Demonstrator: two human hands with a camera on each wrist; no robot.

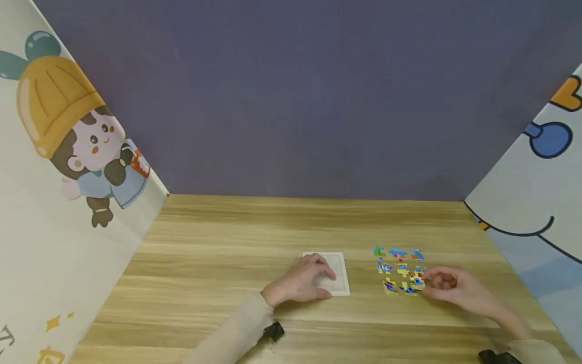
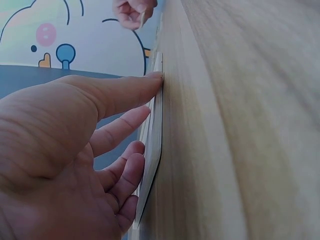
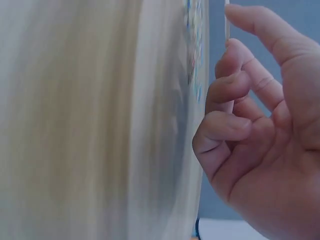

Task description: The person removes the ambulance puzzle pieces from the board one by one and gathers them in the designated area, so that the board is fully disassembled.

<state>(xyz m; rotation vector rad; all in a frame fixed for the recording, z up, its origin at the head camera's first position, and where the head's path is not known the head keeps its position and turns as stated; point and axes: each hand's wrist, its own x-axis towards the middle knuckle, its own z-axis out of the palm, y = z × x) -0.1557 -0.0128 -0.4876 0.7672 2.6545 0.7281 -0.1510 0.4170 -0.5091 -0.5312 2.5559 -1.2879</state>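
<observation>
My left hand (image 1: 302, 280) rests on a pale square puzzle tray (image 1: 340, 285) with a raised border. In the left wrist view, the thumb touches the tray's edge while the other fingers lie loosely bent over its face. My right hand (image 1: 461, 290) pinches a thin puzzle piece (image 3: 227, 22) between thumb and index finger, edge-on in the right wrist view; its other fingers are curled. From the head view, that hand is at the right side of several colourful puzzle pieces (image 1: 397, 253) laid in rough rows, and its fingertips overlap them.
The wood-grain table (image 1: 218, 253) runs back to a dark blue-grey panel (image 1: 291, 101). Cartoon-printed walls stand at left (image 1: 50, 242) and right (image 1: 523, 187). The loose pieces lie to the right of the tray, with a strip of table between.
</observation>
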